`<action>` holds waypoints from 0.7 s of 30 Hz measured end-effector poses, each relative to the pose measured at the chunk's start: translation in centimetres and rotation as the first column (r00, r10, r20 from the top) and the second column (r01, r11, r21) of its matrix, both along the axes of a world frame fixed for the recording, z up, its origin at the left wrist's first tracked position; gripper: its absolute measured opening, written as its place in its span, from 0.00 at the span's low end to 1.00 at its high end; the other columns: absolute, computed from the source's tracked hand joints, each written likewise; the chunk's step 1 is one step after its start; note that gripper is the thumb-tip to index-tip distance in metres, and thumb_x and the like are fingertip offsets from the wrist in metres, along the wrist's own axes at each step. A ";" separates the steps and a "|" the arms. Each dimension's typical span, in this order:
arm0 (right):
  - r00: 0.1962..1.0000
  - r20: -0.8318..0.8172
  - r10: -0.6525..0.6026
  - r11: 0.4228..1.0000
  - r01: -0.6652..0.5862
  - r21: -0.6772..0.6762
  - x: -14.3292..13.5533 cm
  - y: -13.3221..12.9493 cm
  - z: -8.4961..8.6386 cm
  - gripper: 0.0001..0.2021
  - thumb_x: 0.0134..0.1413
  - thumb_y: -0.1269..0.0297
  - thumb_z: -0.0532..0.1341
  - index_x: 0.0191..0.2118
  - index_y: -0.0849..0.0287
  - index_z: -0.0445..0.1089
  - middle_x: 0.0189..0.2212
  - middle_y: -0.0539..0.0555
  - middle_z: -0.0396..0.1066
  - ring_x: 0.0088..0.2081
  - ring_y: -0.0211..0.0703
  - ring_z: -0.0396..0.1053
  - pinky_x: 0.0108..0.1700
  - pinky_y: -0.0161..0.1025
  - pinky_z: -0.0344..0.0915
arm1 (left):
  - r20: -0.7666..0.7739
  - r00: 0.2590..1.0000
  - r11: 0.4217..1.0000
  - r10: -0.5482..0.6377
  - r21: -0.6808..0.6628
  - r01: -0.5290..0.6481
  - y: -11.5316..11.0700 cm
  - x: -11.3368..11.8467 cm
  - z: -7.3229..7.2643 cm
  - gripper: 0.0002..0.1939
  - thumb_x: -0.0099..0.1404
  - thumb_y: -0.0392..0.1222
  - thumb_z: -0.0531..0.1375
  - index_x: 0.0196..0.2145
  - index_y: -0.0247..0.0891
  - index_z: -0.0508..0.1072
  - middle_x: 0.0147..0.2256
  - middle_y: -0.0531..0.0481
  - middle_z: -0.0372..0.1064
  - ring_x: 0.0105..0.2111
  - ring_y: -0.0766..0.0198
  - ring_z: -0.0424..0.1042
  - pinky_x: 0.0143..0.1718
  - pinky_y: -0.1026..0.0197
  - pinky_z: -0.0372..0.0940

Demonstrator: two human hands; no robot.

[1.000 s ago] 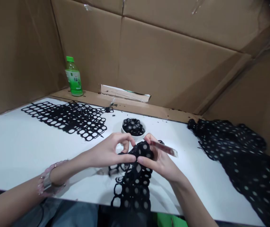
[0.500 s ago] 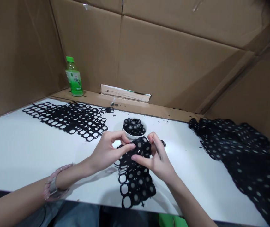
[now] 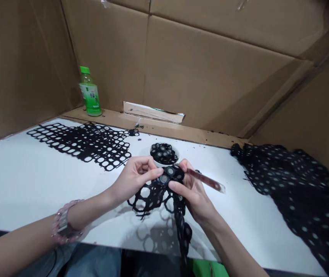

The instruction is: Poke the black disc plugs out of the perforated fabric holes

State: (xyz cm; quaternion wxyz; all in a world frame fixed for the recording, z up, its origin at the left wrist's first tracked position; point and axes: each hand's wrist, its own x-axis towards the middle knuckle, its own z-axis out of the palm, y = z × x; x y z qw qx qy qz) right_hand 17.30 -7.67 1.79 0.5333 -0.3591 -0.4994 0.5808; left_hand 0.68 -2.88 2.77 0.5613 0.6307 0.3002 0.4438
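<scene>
In the head view, the work looks partway through: the black sheet (image 3: 178, 206), above the middle of the table's (image 3: 51, 184) near edge, shows both open rings and filled circles. Emptied-looking mesh (image 3: 79, 142) lies toward the far left corner, dark pieces (image 3: 162, 152) fill the bowl (image 3: 161, 164), and dotted sheeting (image 3: 291, 192) along the right edge appears untouched. The person's left hand (image 3: 137, 175), fingers curled, pinches the sheet; the right hand (image 3: 194, 192), nearly closed, grips it beside a flat strip (image 3: 207, 180).

View from 1 head-worn camera, near, above and behind the left hand (image 3: 134, 177) and right hand (image 3: 194, 191), facing forward and down, with cardboard wall (image 3: 204, 73) beyond them.
</scene>
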 end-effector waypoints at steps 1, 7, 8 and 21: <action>1.000 -0.006 0.003 1.000 -0.003 -0.003 0.0 0.0 -0.1 0.20 0.49 0.66 0.66 0.33 0.51 0.49 0.24 0.43 0.50 0.26 0.35 0.51 0.28 0.33 0.52 | 0.006 1.000 1.000 -0.006 -0.008 0.006 0.0 0.0 0.0 0.17 0.55 0.45 0.63 0.18 0.35 0.61 0.16 0.59 0.55 0.18 0.74 0.54 0.20 0.70 0.50; 1.000 0.016 0.020 1.000 -0.020 0.007 0.2 -0.1 0.1 0.19 0.50 0.64 0.65 0.34 0.51 0.48 0.26 0.44 0.53 0.26 0.36 0.53 0.27 0.33 0.53 | 0.022 0.999 1.000 -0.026 -0.002 0.026 0.2 0.0 -0.1 0.17 0.56 0.44 0.62 0.18 0.35 0.61 0.17 0.58 0.57 0.19 0.73 0.55 0.21 0.69 0.51; 0.999 0.031 0.024 1.000 -0.025 0.019 0.2 -0.2 0.3 0.19 0.50 0.64 0.65 0.34 0.51 0.48 0.25 0.44 0.53 0.26 0.35 0.52 0.27 0.33 0.52 | 0.017 0.999 0.999 -0.033 0.007 0.033 0.2 -0.1 -0.1 0.17 0.56 0.45 0.62 0.19 0.35 0.61 0.17 0.58 0.58 0.19 0.72 0.56 0.22 0.69 0.52; 0.961 0.201 0.189 0.970 -0.215 0.113 1.5 -0.7 1.1 0.18 0.52 0.59 0.61 0.36 0.50 0.47 0.23 0.43 0.47 0.22 0.36 0.46 0.23 0.33 0.44 | -0.161 0.890 0.902 -0.426 0.004 0.432 0.5 -1.0 -0.3 0.25 0.59 0.63 0.55 0.38 0.38 0.73 0.40 0.46 0.72 0.43 0.55 0.69 0.47 0.58 0.62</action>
